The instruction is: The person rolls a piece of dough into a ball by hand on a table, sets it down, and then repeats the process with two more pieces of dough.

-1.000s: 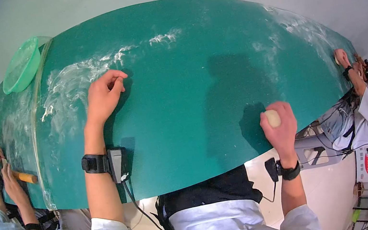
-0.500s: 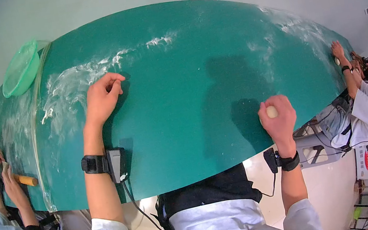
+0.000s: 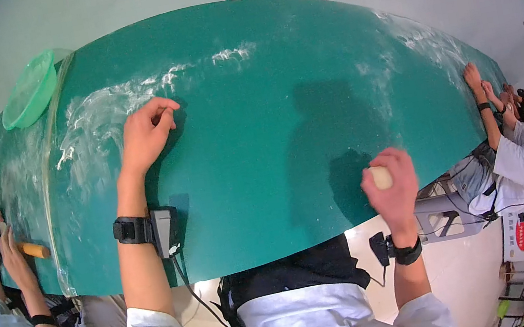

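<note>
My right hand (image 3: pixel 396 186) is wrapped around a pale, rounded dough ball (image 3: pixel 381 177), above the near edge of the green tabletop (image 3: pixel 241 160). Part of the dough shows between the thumb and fingers; the rest is hidden. Farther left, my left hand (image 3: pixel 151 130) is low over the table beside a smear of white flour (image 3: pixel 104 110). Its fingers are curled and pressed together, and whatever may be inside them is hidden.
A green plastic basket (image 3: pixel 31 91) stands at the far left edge. On the left, a co-worker's hands (image 3: pixel 8 251) are near a wooden rolling pin (image 3: pixel 34 251). Another person's hand (image 3: pixel 472 77) rests on the right end. A grey stool (image 3: pixel 448 217) stands below.
My right hand has shifted slightly left and turned, showing more of the dough ball. My left hand has barely moved. On the right, the co-worker's hand has moved a little left.
</note>
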Available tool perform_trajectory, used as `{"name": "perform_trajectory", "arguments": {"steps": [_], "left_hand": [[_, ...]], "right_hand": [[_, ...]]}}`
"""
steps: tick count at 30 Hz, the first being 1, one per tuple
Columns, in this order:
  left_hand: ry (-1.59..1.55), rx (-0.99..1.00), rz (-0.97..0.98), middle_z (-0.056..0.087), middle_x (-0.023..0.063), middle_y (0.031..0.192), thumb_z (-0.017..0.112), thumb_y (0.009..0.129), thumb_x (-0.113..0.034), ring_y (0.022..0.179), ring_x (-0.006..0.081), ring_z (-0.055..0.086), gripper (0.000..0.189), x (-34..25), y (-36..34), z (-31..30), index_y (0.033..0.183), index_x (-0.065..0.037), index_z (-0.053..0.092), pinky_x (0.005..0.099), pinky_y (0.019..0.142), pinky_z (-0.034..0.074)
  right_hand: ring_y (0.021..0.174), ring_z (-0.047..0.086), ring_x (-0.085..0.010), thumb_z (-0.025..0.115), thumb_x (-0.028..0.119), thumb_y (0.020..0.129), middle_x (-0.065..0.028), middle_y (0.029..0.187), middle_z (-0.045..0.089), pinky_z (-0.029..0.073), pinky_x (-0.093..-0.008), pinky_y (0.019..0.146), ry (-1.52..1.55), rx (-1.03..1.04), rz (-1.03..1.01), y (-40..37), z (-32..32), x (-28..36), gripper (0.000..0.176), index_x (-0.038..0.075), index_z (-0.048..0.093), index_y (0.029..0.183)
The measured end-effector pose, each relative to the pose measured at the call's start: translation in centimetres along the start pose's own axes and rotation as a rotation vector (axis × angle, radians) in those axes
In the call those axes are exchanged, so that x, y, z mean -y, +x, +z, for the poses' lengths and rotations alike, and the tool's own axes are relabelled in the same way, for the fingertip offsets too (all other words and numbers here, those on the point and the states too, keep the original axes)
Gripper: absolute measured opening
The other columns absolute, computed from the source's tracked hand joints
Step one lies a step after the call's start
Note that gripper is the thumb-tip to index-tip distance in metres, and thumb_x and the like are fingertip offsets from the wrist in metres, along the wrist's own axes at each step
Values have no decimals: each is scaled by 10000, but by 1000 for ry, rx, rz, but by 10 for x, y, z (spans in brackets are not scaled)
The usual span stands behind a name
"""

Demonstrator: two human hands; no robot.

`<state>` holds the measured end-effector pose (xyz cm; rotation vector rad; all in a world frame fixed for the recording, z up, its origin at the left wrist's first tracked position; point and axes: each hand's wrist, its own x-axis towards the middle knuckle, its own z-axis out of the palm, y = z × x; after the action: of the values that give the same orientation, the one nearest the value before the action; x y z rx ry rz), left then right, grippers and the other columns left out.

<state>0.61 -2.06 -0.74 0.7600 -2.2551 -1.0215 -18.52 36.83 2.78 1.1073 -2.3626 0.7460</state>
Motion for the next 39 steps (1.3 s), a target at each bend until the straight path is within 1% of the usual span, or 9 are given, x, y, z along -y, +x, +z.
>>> {"name": "perform_trajectory", "arguments": {"steps": [5, 11, 17, 23, 25, 28, 31, 37, 39], "left_hand": [[-21, 11, -9, 672, 36, 714, 592, 951, -146, 652, 104, 614, 151, -5, -3, 0, 1032, -78, 700, 281, 593, 448], [-67, -16, 5, 656, 33, 700, 586, 947, -132, 655, 99, 607, 154, 0, -3, 2, 1029, -61, 694, 271, 606, 452], [-35, 9, -5, 654, 32, 698, 584, 946, -131, 661, 96, 607, 156, -5, -3, 3, 1027, -58, 695, 266, 611, 451], [-41, -2, -10, 660, 33, 704, 585, 946, -139, 661, 104, 612, 158, -6, -2, -2, 1027, -66, 698, 274, 611, 453], [-12, 8, -6, 665, 35, 709, 587, 945, -141, 663, 109, 617, 158, -6, -1, -1, 1028, -67, 699, 277, 613, 457], [-53, 8, 4, 672, 42, 717, 592, 943, -147, 671, 118, 631, 159, 0, 1, 4, 1030, -70, 700, 286, 620, 466], [-53, -21, -12, 677, 46, 723, 590, 941, -149, 678, 121, 640, 162, -4, -3, 0, 1032, -71, 699, 290, 623, 470], [-9, 24, -9, 624, 4, 719, 572, 974, -130, 688, 74, 568, 151, -8, -2, -1, 1044, -49, 679, 250, 619, 428], [-38, 8, -14, 680, 45, 727, 595, 942, -152, 673, 127, 645, 155, -6, -1, 0, 1022, -75, 703, 284, 620, 473]], "right_hand": [[908, 652, -310, 773, 113, 725, -99, 991, 660, 537, -406, 756, 0, 123, 159, 10, 11, -14, 166, 85, 671, 852], [854, 661, -306, 765, 145, 740, -97, 928, 666, 538, -398, 738, 36, -73, -21, 12, 1, -6, 148, 85, 676, 841], [879, 648, -297, 770, 124, 728, -95, 929, 653, 533, -404, 749, -8, 109, 182, 11, 5, -22, 169, 105, 681, 870], [818, 657, -309, 766, 165, 735, -98, 881, 665, 528, -396, 709, 2, -31, -11, 11, -5, -3, 169, 93, 686, 866], [846, 652, -312, 766, 137, 732, -105, 910, 662, 529, -393, 724, -34, 196, 111, 8, -2, -12, 154, 84, 681, 849], [864, 642, -314, 768, 141, 735, -114, 922, 656, 529, -398, 741, 0, 102, 208, 12, 5, -19, 149, 92, 678, 843], [861, 637, -323, 763, 170, 750, -119, 911, 652, 525, -407, 741, 33, -32, 81, 9, -1, -15, 146, 94, 671, 834], [892, 618, -319, 774, 111, 728, -112, 931, 619, 517, -406, 746, -14, 110, 47, -3, 0, -14, 205, 69, 631, 869], [898, 617, -321, 775, 110, 723, -112, 937, 618, 518, -405, 749, 2, 34, 54, 2, 7, -20, 223, 68, 628, 884]]}}
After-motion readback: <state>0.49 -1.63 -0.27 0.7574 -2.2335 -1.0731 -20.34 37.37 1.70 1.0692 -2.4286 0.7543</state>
